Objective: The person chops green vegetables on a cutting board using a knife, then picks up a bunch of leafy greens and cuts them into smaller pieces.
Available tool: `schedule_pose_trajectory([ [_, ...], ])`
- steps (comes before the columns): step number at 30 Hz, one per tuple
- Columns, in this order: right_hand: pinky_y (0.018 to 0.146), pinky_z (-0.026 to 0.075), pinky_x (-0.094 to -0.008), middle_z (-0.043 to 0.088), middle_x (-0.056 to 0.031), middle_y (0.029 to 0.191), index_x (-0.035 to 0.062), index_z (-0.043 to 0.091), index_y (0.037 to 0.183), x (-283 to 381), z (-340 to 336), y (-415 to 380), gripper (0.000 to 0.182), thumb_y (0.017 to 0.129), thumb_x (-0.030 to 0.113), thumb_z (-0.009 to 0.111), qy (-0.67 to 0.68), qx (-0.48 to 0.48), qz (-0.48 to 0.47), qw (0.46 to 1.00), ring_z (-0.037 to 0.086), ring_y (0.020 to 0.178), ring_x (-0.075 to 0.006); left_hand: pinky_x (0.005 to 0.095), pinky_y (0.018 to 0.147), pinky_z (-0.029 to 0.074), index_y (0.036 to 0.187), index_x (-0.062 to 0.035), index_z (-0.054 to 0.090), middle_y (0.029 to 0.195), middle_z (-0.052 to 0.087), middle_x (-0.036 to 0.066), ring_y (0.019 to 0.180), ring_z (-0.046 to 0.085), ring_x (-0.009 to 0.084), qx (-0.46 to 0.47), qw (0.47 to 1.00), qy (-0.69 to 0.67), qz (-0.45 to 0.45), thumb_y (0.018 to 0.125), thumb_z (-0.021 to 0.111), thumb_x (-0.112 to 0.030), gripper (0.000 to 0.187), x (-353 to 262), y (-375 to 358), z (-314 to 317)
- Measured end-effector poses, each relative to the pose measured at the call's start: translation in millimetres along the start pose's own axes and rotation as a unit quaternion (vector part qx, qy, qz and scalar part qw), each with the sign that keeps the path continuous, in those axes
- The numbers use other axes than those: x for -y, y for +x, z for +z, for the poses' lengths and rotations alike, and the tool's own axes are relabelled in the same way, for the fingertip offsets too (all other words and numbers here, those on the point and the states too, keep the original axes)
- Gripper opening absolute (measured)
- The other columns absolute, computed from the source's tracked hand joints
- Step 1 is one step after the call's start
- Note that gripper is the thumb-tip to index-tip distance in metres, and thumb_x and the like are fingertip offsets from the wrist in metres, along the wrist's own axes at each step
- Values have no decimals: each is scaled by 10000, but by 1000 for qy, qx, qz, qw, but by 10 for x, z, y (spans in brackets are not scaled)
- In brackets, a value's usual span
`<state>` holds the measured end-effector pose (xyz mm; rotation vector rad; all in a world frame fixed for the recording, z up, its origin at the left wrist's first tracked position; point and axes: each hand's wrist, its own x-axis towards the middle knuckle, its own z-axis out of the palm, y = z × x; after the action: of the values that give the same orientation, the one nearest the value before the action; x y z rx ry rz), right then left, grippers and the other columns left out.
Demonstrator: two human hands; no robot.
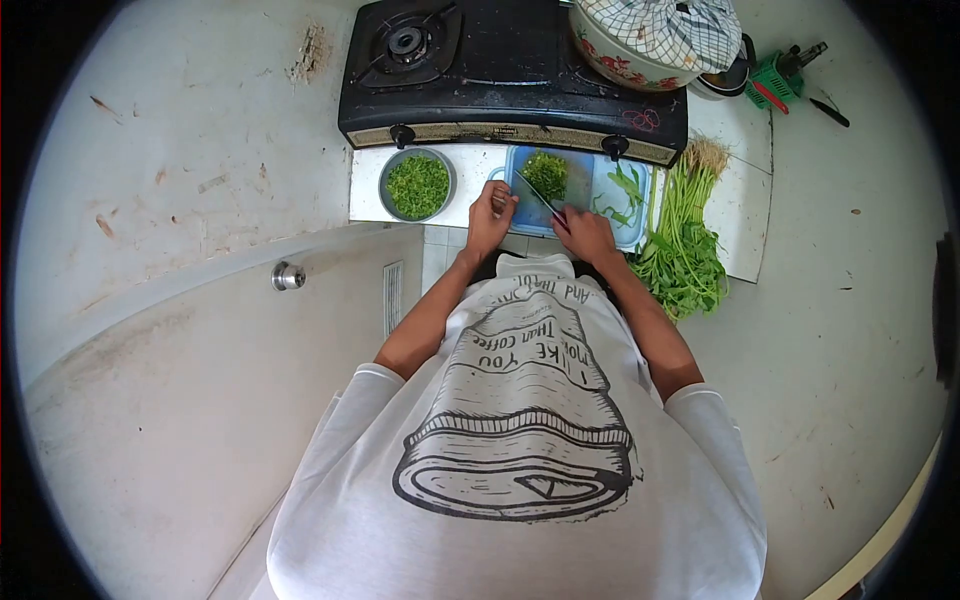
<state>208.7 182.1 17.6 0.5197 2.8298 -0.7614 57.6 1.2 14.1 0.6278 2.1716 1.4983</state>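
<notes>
My right hand [588, 238] is wrapped round the handle of a knife [541, 196]. The blade slants up and left across a blue cutting board [580, 185], beside a heap of chopped greens [546, 174]. At the board's left edge is my left hand [492, 214], its fingers curled in near the blade; whether they hold anything is hidden. To its left stands a round grey bowl [451, 191] filled with chopped greens [416, 184]. Loose leaves [625, 190] lie right of the board in a pale tray with a blue rim [632, 240].
A bundle of leafy green stalks with roots [690, 225] hangs over the white counter's [745, 215] front edge at right. Behind stands a black gas stove [510, 60] bearing a cloth-covered pot [640, 70]. A green basket [770, 80] and a black-handled utensil [830, 112] are at far right.
</notes>
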Motion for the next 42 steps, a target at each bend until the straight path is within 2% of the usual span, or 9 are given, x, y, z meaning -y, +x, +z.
schedule_pose_trajectory([
  [3,666,574,-535,718,-224,751,45,666,1041,-39,-89,15,378,971,416,649,14,-25,-1,1000,719,706,-434,318,698,543,1392,-67,571,949,708,91,736,668,172,103,991,86,26,926,709,-25,488,-200,13,-60],
  [9,656,574,-514,717,-214,742,53,659,1021,-128,-270,39,381,940,424,694,16,-24,-31,999,721,703,-423,374,721,560,1466,-106,538,908,713,94,736,682,249,180,965,164,100,909,709,-73,584,-334,-19,56],
  [15,686,568,-505,728,-193,773,64,644,1031,-260,-386,8,400,922,443,715,-10,-13,-79,997,716,717,-406,402,705,560,1490,-146,522,838,720,119,719,701,278,230,948,211,57,916,702,-105,604,-390,66,185],
  [18,708,564,-493,731,-177,779,64,637,1031,-326,-407,-20,385,933,430,709,2,-19,-91,996,713,723,-399,403,691,555,1498,-166,517,790,707,109,688,694,274,190,968,162,3,922,702,-125,606,-523,56,230],
  [24,722,559,-492,734,-157,782,60,619,995,-408,-362,-101,352,939,395,714,24,-60,-101,993,714,726,-390,386,672,545,1496,-201,534,764,688,95,669,682,239,212,959,185,26,928,706,-115,600,-472,-10,195],
  [27,731,560,-491,728,-158,770,64,615,966,-414,-353,-152,339,937,387,716,57,-57,-110,991,711,714,-390,378,680,551,1498,-164,534,795,719,97,679,687,244,186,963,195,17,942,700,-136,581,-398,-18,160],
  [30,714,562,-502,717,-163,745,71,624,953,-380,-307,-195,313,941,372,712,60,-83,-117,988,704,685,-397,345,705,547,1528,-158,512,830,725,85,707,673,188,149,980,128,-14,955,702,-159,604,-324,6,66],
  [35,679,561,-527,707,-177,727,70,635,965,-231,-157,-213,314,948,375,702,73,-42,-90,992,693,662,-420,301,801,524,1551,-132,491,886,723,54,782,634,115,92,990,-32,-103,1045,609,-189,524,-262,3,-219],
  [42,682,563,-529,709,-199,736,62,650,998,-4,142,-171,350,953,407,688,61,-1,-112,992,695,683,-430,251,768,476,1518,-124,514,891,705,40,784,566,86,19,974,-149,-168,1098,559,-293,454,-116,-132,-488],
])
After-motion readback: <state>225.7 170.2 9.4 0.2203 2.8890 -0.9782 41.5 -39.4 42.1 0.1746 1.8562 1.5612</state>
